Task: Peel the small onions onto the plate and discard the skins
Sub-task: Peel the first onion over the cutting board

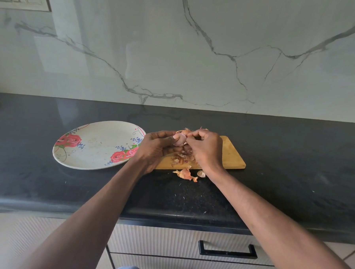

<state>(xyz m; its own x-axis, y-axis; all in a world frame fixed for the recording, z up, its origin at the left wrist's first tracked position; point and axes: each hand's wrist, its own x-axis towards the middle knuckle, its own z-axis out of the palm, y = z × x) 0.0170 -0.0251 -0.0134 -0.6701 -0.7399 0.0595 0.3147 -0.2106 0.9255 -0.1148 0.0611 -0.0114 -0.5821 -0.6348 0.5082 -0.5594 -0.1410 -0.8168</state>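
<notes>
The left hand (155,147) gripped a small onion (178,139), its fingers curled round the pale, partly peeled bulb and holding it above the left end of the wooden cutting board (231,155). The right hand (206,148) met it from the right, its fingertips pinching at a flap of skin on the top of the same onion, the other fingers curled in under the palm. Both hands were raised over the board, close together and touching at the onion.

Under the hands, a heap of loose onion skins (180,158) lay on the near left part of the board, partly hidden by the fingers. More skins (185,174) lay on the black countertop (293,181) just in front of the board's near edge, with a small pale piece (201,173) beside them to the right. A few papery bits (186,131) showed just beyond the hands at the far edge of the board; whether these were skins or whole onions could not be told.

The plate (93,144), white with red roses, sat on the countertop to the left of the board, its right rim hidden behind the left hand. No onion showed on it.

A marble-patterned wall (197,53) rose behind the countertop, and a drawer with a black handle (228,250) sat below its near edge.
</notes>
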